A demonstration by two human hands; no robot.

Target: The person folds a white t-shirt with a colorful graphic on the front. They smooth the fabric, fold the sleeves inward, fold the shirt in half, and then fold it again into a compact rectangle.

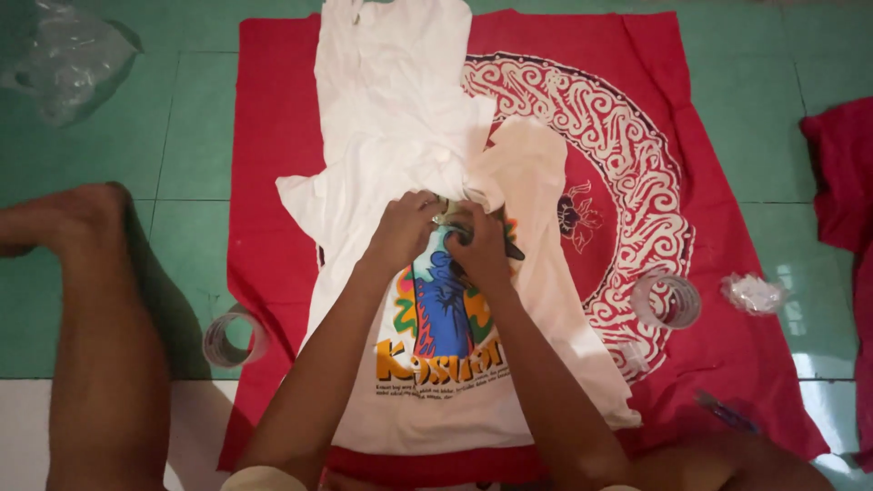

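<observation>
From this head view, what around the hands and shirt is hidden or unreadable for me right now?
- Small thing pinched between left hand and right hand: mostly covered by fingers, so its kind is unclear.
- White T-shirt: top cut off by the upper frame edge; print middle hidden by both forearms.
- Dark pen-like object by the right hand: only an end shows.
- Red cloth: cut off by the right edge.
- Crumpled plastic, top left: blurred.

I read this as a home floor: green tiles (182, 136), a red patterned cloth (637, 136) spread out, tape rolls (667, 300) and a crumpled plastic bag (64, 64) lying around.
</observation>
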